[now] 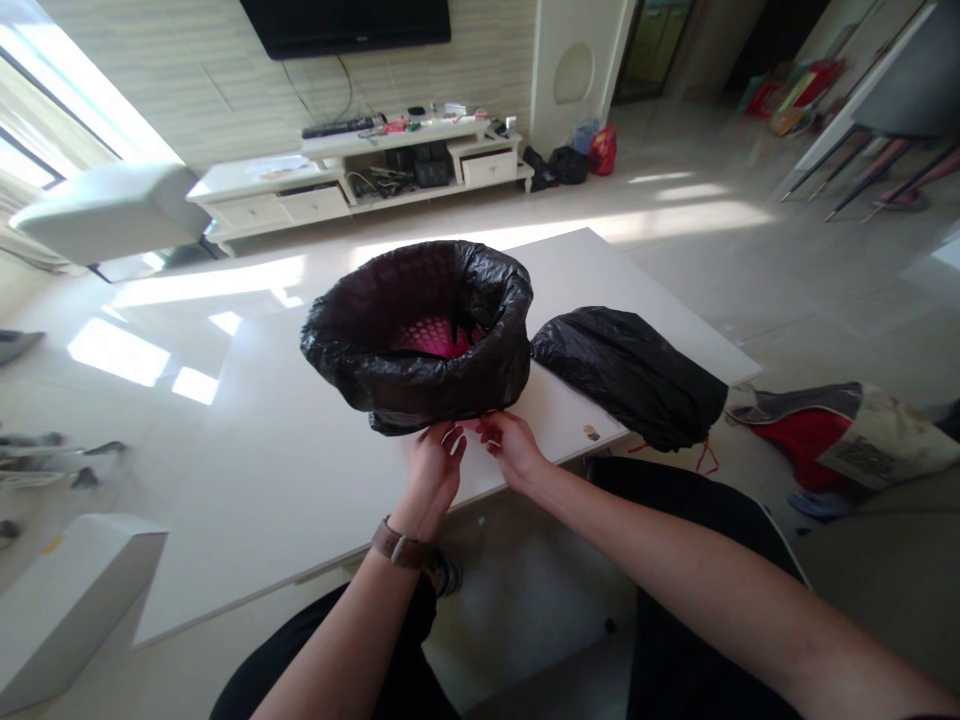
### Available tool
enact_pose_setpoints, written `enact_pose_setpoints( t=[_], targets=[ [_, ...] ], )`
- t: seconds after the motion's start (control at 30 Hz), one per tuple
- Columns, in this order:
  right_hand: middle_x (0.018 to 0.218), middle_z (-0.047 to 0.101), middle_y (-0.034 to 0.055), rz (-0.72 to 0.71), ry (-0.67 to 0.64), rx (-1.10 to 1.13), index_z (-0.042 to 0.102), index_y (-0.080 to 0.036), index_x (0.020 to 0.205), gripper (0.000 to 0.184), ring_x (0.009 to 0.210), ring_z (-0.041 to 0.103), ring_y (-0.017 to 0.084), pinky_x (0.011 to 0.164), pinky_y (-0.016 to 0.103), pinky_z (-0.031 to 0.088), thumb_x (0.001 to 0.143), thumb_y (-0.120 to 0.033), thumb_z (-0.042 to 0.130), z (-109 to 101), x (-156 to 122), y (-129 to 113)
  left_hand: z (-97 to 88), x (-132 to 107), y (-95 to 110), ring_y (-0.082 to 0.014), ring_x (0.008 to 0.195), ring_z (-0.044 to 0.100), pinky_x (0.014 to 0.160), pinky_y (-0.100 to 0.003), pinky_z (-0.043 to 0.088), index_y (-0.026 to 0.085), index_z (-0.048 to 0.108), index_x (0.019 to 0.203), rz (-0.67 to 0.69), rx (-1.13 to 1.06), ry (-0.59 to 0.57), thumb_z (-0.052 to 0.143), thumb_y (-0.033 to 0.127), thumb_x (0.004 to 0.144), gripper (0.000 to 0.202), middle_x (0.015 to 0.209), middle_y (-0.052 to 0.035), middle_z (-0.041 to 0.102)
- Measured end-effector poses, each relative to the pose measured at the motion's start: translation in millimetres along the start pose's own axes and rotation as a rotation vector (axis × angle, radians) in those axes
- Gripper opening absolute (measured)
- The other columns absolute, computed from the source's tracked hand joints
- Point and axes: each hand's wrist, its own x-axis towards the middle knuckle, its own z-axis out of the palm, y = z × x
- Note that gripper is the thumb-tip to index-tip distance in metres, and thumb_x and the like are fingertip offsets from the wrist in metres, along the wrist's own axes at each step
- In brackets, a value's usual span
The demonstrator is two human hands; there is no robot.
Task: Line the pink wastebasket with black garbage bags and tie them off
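Observation:
A pink mesh basket [439, 335] stands on a white low table [300, 460], lined with a black plastic bag [420, 375] folded over its rim. My left hand [436, 465], with a brown watch strap at the wrist, and my right hand [510, 445] meet at the bag's near lower edge. Fingers of both hands are pinched on the bag's hem. A second black bag [630, 375], full and bulging, lies on the table's right corner beside the basket, a red tie hanging below it.
A white TV stand [360, 175] with clutter lines the far wall under a dark screen. A red and grey bag [840, 435] lies on the floor at right. White seats [67, 590] stand at left. Chair legs [862, 175] show at far right.

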Motion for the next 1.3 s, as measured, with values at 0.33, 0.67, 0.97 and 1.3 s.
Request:
enact_pose_setpoints(
  t=[0.33,0.67,0.97,1.3],
  targets=[
    [0.060,0.062,-0.0011,-0.046,0.040,0.023,0.066,-0.021,0.063,0.006,0.061,0.048,0.013,0.061,0.031,0.029,0.059,-0.025,0.067,0.9,1.8,-3.0,3.0,-1.2,2.7,-0.0116,0.069,0.056,0.069,-0.025,0.044,0.018,0.058,0.069,0.001,0.007,0.014,0.065,0.003,0.073,0.017,0.075,-0.0004,0.060],
    [0.064,0.063,-0.0007,0.025,0.005,0.037,0.069,-0.020,0.068,0.014,0.059,0.047,0.012,0.058,0.030,0.028,0.061,-0.032,0.070,0.2,-0.2,-2.1,2.5,-1.2,2.7,-0.0128,0.073,0.056,0.072,-0.026,0.043,0.019,0.057,0.069,0.007,0.012,0.006,0.069,0.004,0.069,0.019,0.075,-0.0001,0.059],
    [0.061,0.062,-0.0014,-0.018,0.000,0.036,0.067,-0.020,0.066,0.011,0.059,0.047,0.012,0.058,0.030,0.027,0.058,-0.027,0.070,0.3,-0.1,-1.2,2.9,-2.3,3.4,-0.0123,0.071,0.056,0.072,-0.027,0.044,0.018,0.058,0.072,-0.012,0.020,0.017,0.065,0.004,0.072,0.016,0.080,-0.0010,0.061],
    [0.061,0.061,-0.0016,-0.046,0.029,0.038,0.067,-0.021,0.066,0.006,0.060,0.047,0.013,0.059,0.030,0.028,0.061,-0.025,0.067,0.1,0.8,-6.0,4.2,-0.7,5.7,-0.0121,0.071,0.058,0.072,-0.026,0.045,0.019,0.058,0.072,-0.007,0.026,0.022,0.065,0.002,0.073,0.018,0.078,-0.0005,0.059]
  ],
)
